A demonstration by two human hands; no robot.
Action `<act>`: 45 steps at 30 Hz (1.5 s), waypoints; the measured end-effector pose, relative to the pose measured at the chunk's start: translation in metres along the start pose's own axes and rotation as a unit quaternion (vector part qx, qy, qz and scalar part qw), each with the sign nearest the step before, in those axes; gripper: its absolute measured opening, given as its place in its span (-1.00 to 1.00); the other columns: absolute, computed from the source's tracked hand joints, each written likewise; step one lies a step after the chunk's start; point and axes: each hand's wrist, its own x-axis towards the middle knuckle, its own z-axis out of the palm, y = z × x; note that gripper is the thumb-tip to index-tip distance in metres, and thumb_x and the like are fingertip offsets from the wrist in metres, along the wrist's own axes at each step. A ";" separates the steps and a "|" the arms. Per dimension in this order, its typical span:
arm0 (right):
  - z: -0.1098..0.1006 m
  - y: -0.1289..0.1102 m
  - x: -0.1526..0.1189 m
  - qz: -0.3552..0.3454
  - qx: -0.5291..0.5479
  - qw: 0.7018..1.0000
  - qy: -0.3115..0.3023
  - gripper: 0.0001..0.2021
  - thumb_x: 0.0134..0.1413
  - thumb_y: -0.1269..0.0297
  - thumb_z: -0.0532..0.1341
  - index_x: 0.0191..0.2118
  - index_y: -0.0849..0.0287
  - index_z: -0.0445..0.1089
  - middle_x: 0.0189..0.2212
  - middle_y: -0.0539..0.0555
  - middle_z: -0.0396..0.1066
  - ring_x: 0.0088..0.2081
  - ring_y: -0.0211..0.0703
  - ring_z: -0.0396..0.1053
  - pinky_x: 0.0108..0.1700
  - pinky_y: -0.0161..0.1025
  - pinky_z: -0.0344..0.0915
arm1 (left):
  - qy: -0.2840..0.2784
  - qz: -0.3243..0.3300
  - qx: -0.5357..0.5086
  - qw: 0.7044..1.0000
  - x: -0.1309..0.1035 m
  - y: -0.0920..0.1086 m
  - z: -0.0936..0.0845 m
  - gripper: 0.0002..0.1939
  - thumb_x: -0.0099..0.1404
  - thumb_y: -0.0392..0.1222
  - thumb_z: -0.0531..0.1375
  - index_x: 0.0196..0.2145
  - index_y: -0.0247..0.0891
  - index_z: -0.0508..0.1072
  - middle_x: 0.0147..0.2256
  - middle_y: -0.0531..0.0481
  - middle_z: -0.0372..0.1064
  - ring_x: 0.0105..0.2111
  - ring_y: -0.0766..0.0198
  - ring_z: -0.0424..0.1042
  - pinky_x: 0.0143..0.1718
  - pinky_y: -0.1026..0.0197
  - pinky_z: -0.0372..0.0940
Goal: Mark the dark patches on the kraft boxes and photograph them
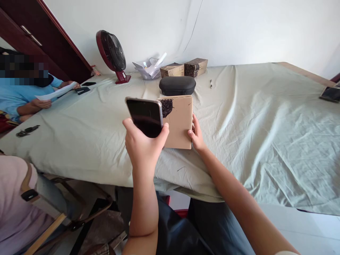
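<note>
My left hand [143,141] is closed around a smartphone [145,117] with a dark screen and a clear case, held upright and tilted a little. Behind and to the right of the phone stands a flat brown cardboard box [179,124], a black scribbled patch near its upper left. My right hand [196,134] grips the right edge of this box, thumb on the front face. The phone overlaps the left part of the box; whether they touch I cannot tell. Just beyond the box lies a black zip case [177,86].
Two cardboard boxes [196,67], a white plastic basket [148,72] with papers and a red fan [111,53] stand along the wall. A small pen-like item [211,84] lies on the cloth-covered table [239,117]. At left, a person in blue [16,95] holds paper; another person [16,198] sits nearer.
</note>
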 end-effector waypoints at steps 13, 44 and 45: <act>0.001 -0.001 0.001 0.003 0.002 1.000 0.002 0.04 0.09 -0.52 0.18 0.56 -0.20 -0.10 0.56 0.12 -0.03 0.40 0.36 0.23 0.40 0.38 0.22 | 0.020 -0.015 0.013 1.000 -0.012 0.013 0.027 -0.33 0.03 0.19 0.52 -0.07 -0.12 0.33 -0.20 -0.06 0.48 -0.03 -0.24 0.56 0.15 -0.35 0.43; 0.003 0.005 0.002 0.006 0.040 0.999 0.021 -0.01 0.11 -0.48 0.23 0.54 -0.25 -0.04 0.52 0.11 0.06 0.41 0.32 0.23 0.42 0.38 0.23 | -0.066 -0.080 0.119 0.987 0.006 -0.013 0.043 -0.11 0.09 0.15 0.41 0.29 -0.27 0.32 0.18 -0.36 0.45 0.21 -0.35 0.44 0.22 -0.33 0.39; 0.003 0.005 0.002 0.011 0.041 0.999 0.025 0.00 0.10 -0.48 0.23 0.54 -0.24 -0.06 0.51 0.12 0.08 0.41 0.32 0.24 0.41 0.39 0.23 | -0.073 -0.087 0.131 0.985 0.010 -0.021 0.043 -0.06 0.12 0.13 0.41 0.36 -0.28 0.28 0.21 -0.37 0.41 0.24 -0.37 0.40 0.24 -0.35 0.37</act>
